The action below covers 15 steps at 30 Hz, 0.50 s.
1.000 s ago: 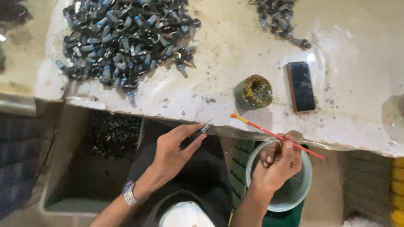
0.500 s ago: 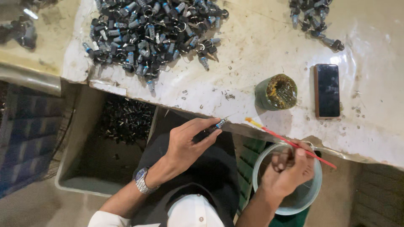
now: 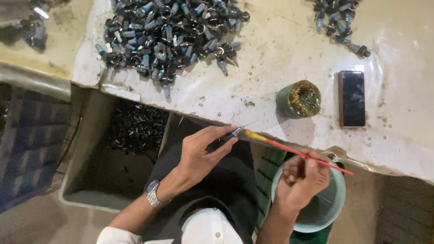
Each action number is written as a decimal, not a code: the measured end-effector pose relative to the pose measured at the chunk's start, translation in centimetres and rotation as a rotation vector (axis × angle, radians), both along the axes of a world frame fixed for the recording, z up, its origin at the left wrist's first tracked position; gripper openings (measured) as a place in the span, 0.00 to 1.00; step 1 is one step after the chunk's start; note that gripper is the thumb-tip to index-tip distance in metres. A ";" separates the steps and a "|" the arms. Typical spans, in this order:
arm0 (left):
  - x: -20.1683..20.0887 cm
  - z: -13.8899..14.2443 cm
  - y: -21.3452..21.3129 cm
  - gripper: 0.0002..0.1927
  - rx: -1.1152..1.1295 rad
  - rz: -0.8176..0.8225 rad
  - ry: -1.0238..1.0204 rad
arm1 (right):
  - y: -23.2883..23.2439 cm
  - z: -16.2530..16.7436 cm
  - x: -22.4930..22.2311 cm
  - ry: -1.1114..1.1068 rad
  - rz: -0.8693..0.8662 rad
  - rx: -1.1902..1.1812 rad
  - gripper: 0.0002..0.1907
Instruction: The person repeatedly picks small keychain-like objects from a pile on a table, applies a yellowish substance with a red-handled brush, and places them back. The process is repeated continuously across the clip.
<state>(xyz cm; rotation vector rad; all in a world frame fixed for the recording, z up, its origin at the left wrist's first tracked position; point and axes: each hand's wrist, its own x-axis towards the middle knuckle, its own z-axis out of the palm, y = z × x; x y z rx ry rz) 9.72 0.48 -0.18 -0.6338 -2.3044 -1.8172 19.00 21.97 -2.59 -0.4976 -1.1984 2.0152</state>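
Observation:
My left hand pinches a small dark part with a blue end just below the table's front edge. My right hand grips a thin red brush whose yellowish tip touches that part. The right hand hovers over a pale round bucket. A small green pot of yellowish paste stands on the white table right above the brush. A large heap of similar dark and blue parts lies at the table's back left.
A dark phone lies beside the pot. A smaller heap of parts sits at the back right. Under the table a grey bin holds black parts. A blue crate stands left.
The view has shifted, so the table sits further right in the frame. The brush tip has come in to meet the part held in my left hand.

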 end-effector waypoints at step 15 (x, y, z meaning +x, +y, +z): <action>-2.0 -0.8 -9.2 0.19 -0.515 0.373 0.143 | 3.5 0.2 -3.0 -0.176 -0.222 0.422 0.07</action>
